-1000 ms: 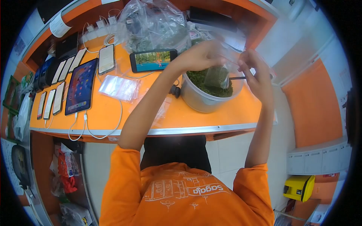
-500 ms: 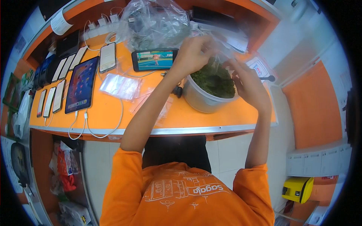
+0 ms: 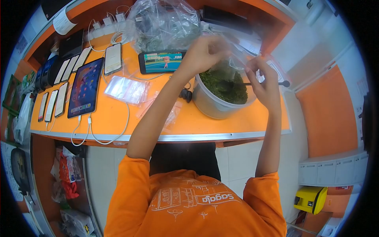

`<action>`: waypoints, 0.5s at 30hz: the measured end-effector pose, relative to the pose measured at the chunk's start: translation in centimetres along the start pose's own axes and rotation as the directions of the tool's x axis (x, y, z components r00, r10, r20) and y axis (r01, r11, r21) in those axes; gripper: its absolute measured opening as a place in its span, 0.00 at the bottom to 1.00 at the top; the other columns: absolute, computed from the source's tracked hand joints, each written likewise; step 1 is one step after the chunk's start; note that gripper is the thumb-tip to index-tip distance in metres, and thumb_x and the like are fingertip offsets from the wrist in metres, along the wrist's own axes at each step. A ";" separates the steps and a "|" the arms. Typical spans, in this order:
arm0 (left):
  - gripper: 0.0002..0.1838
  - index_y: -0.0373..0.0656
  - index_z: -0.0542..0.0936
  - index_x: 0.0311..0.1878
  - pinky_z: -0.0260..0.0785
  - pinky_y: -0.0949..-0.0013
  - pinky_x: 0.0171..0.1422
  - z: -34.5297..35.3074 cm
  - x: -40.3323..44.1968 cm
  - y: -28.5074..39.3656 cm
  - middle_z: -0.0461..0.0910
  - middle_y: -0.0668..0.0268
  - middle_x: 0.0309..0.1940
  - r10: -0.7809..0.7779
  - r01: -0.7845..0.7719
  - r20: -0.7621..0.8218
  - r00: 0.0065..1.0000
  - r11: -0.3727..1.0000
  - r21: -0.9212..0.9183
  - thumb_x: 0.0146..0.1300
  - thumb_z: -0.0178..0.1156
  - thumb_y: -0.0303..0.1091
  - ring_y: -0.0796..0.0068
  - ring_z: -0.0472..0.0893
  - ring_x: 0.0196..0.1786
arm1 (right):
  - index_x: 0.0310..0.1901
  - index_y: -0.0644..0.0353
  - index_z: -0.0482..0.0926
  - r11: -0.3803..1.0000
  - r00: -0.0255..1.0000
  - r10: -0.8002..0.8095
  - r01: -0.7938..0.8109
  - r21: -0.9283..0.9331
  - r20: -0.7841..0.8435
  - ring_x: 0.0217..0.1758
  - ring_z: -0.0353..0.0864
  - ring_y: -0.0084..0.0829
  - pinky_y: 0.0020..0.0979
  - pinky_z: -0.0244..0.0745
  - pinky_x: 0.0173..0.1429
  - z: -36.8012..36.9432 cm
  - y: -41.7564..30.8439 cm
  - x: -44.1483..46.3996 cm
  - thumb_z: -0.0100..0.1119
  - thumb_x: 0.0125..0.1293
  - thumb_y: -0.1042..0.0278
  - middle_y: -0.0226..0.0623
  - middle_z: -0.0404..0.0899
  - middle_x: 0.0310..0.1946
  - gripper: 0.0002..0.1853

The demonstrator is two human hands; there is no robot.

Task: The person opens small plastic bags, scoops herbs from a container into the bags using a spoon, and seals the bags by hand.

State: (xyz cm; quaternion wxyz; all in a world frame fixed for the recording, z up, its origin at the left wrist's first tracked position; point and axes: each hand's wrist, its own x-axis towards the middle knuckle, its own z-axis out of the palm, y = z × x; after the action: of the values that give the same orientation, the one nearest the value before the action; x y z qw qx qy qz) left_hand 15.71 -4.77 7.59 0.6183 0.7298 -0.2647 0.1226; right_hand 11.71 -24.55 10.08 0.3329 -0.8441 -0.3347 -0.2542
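Above a white plastic tub (image 3: 209, 106) I hold up a small clear plastic bag (image 3: 236, 57) between my hands. My left hand (image 3: 207, 53) is closed on the bag's left side, its fingertips blurred. With thumb and fingers, my right hand (image 3: 263, 81) pinches the bag's right edge. The tub holds crumbly dark green material (image 3: 231, 90), moss-like in look. A dark spoon-like tool lies across the tub, its black handle (image 3: 283, 83) sticking out beyond my right hand.
Flat clear zip bags (image 3: 122, 90) lie left of the tub. A phone playing a video (image 3: 162, 62), a tablet (image 3: 85, 89) and several other phones rest on the orange table (image 3: 158, 120). Behind stands a large clear bag (image 3: 164, 27). White cables (image 3: 125, 128) hang over the front edge.
My right hand has risen slightly and turned, uncovering more of the tool's handle and the tub's right side. The small bag has opened out a little between my hands.
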 end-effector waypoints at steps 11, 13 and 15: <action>0.10 0.40 0.78 0.34 0.67 0.78 0.43 0.4 0.0 1.0 0.78 0.72 0.30 -0.027 0.029 0.018 0.999 0.988 -0.151 0.52 0.66 0.33 0.84 0.76 0.35 | 0.28 0.67 0.70 0.997 0.998 0.026 -0.022 0.079 -0.053 0.26 0.68 0.28 0.27 0.64 0.33 0.2 -0.3 -0.1 0.54 0.56 0.75 0.39 0.71 0.22 0.06; 0.10 0.40 0.78 0.34 0.67 0.78 0.43 0.5 0.0 1.1 0.78 0.72 0.30 -0.023 0.027 0.021 1.000 0.984 -0.175 0.52 0.67 0.33 0.83 0.76 0.36 | 0.28 0.67 0.70 0.997 0.998 0.018 -0.014 0.074 -0.059 0.26 0.68 0.29 0.27 0.64 0.33 0.2 -0.3 -0.1 0.54 0.56 0.75 0.39 0.71 0.22 0.06; 0.10 0.40 0.78 0.35 0.67 0.78 0.43 0.6 -0.1 1.1 0.78 0.72 0.30 -0.013 0.018 0.021 1.000 0.975 -0.219 0.52 0.67 0.33 0.83 0.77 0.37 | 0.28 0.67 0.70 0.997 0.997 0.002 0.003 0.075 -0.072 0.25 0.68 0.29 0.27 0.64 0.32 0.4 -0.4 -0.1 0.54 0.56 0.75 0.39 0.70 0.22 0.05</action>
State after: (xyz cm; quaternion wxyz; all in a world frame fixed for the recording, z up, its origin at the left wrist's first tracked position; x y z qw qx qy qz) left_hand 14.98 -5.40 8.37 0.6934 0.6603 -0.2769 0.0805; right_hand 11.41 -24.11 9.92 0.3764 -0.8211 -0.3320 -0.2718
